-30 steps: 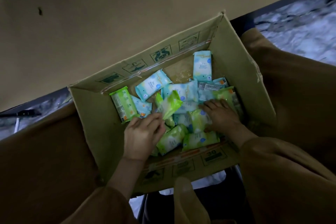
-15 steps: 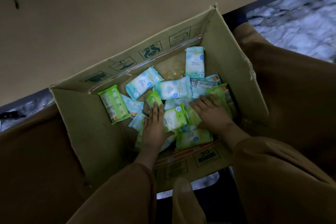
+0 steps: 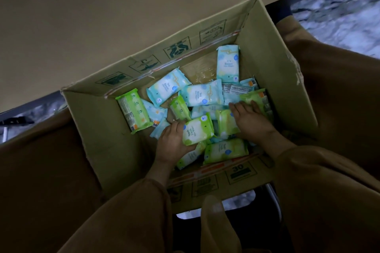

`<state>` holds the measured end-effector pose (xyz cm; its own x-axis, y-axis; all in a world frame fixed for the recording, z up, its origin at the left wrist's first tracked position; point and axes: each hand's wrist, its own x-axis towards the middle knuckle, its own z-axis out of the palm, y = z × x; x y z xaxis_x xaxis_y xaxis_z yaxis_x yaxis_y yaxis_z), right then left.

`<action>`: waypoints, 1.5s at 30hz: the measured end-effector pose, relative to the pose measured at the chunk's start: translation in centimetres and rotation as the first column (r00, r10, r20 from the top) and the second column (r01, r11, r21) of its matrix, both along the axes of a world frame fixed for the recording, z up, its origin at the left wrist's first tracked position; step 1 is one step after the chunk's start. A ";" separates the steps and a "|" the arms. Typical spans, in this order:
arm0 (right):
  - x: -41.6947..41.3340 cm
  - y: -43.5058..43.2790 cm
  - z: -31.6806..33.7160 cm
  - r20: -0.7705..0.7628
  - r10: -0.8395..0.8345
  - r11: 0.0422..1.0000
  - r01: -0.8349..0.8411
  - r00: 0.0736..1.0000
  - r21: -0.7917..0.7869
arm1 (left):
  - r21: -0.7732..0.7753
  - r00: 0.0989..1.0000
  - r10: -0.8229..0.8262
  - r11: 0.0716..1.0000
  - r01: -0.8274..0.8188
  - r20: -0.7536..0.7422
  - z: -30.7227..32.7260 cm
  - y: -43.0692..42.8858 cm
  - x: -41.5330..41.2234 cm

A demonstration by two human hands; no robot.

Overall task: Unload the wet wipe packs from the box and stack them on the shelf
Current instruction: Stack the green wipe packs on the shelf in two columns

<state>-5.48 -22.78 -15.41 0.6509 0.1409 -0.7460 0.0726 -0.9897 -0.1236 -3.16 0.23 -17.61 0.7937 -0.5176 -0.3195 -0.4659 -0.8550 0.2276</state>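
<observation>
Wet wipe packs lie in a loose heap on the bottom of the open cardboard box. The blue ones are mostly toward the far wall and the green ones nearer the camera. The light is poor from where I watch, so I can read print on only a few fronts.

The left hand grips a green pack by its left side, with the thumb curled under the lower end and the fingers at the upper end. That pack sits tilted on top of the heap, and I cannot tell whether it is lifted clear of the ones below.

The right hand rests flat on the pile just beside it. Its fingers are straight and spread and hold nothing, and they partly cover a second green pack.

A tall blue pack lies against the far wall near the right corner. An outer green pack lies beside the left wall, barcode side up. A half-hidden pack pokes out from under the left palm, and I cannot make out its front.

The left sleeve and right sleeve, both brown, cover the forearms and cut off parts of the box's near flap. I see a plain beige wall behind the box. I cannot make out what the box stands on.
</observation>
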 end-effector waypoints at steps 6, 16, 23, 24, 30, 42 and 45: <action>0.4 0.0 1.0 0.114 -0.039 0.999 0.041 0.993 -0.016 | 0.000 0.999 0.038 0.999 -0.038 -0.001 0.9 1.1 1.1; 4.2 0.3 8.8 0.445 -0.288 0.957 0.245 0.848 0.152 | -0.101 0.987 0.084 0.992 -0.070 0.139 8.2 1.5 4.8; 6.2 0.8 20.3 0.702 -0.388 0.921 0.261 0.597 0.288 | -0.193 0.885 0.073 0.981 0.020 0.461 18.5 2.5 7.7; 6.2 0.9 22.1 0.737 -0.391 0.920 0.246 0.551 0.304 | -0.205 0.864 0.077 0.978 0.031 0.498 20.2 2.8 7.9; 6.9 1.6 32.2 0.847 -0.381 0.924 0.160 0.370 0.346 | -0.264 0.784 0.105 0.961 0.077 0.611 29.9 4.5 9.3; 12.2 2.3 48.1 0.924 -0.247 0.966 0.003 0.291 0.257 | -0.445 0.697 0.294 0.895 0.040 0.654 48.4 6.7 12.7; 14.8 2.5 51.0 0.930 -0.210 0.970 -0.056 0.302 0.238 | -0.445 0.709 0.295 0.895 0.029 0.640 52.1 7.0 14.8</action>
<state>9.33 -20.25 35.58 0.8986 0.0923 0.4289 0.1951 -0.9597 -0.2023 11.64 7.22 34.51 0.7728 -0.3364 0.5381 -0.5160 -0.8266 0.2244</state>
